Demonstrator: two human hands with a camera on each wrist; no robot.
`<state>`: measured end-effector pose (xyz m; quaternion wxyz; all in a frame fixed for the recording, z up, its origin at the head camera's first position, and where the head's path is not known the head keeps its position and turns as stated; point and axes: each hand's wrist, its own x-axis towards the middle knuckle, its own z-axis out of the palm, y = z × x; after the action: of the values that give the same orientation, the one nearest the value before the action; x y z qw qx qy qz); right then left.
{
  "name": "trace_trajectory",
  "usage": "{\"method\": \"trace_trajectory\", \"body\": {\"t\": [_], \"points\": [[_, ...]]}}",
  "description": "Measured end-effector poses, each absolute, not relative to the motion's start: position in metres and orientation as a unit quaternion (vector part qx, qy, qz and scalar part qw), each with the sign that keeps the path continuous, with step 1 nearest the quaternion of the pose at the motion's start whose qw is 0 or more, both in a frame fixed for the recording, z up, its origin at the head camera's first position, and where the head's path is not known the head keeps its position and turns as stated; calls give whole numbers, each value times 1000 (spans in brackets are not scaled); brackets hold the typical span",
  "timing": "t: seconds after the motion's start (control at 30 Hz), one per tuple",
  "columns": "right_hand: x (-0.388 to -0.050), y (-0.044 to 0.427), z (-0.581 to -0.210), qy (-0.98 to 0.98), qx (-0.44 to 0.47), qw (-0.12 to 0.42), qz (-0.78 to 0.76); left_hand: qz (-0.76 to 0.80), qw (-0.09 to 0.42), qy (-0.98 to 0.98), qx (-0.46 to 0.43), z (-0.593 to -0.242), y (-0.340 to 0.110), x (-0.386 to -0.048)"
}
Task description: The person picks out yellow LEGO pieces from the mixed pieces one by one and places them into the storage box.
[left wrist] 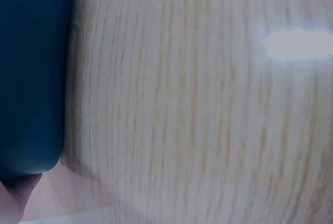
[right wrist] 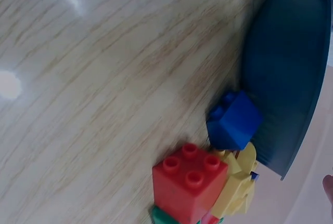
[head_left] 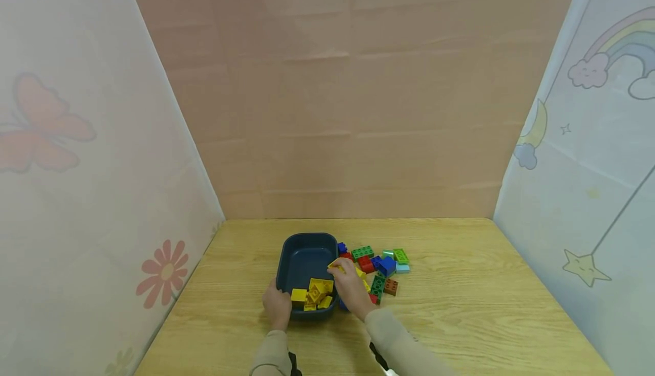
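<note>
A dark blue plastic bin [head_left: 302, 261] stands on the table, with several yellow toy bricks [head_left: 318, 290] heaped at its near end. My left hand [head_left: 277, 306] grips the bin's near left rim; in the left wrist view only a bit of that hand [left wrist: 14, 200] shows below the bin wall [left wrist: 31, 78]. Over the bin's right rim, my right hand [head_left: 352, 289] pinches a yellow toy brick [head_left: 334, 263], mostly covered by the fingers. Beside the bin in the right wrist view lie a blue brick [right wrist: 237, 122], a red brick [right wrist: 182, 187] and yellow bricks [right wrist: 237, 182].
Right of the bin spreads a loose pile of mixed bricks, among them a green brick [head_left: 363, 252], a larger blue brick [head_left: 387, 266] and a brown brick [head_left: 391, 287]. Wooden table surface [head_left: 471, 296] extends to the right. Paper-like walls [head_left: 358, 108] enclose the back and sides.
</note>
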<state>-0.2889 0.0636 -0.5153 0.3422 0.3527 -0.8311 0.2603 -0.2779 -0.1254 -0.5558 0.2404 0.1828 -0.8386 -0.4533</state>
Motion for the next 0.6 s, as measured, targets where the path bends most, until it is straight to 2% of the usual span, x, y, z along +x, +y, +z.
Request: {"method": "trace_trajectory", "body": {"t": [0.6], "points": [[-286,47,-518,-828,380,334,240,-454,235,-840,182,-556,-126,-279]]}}
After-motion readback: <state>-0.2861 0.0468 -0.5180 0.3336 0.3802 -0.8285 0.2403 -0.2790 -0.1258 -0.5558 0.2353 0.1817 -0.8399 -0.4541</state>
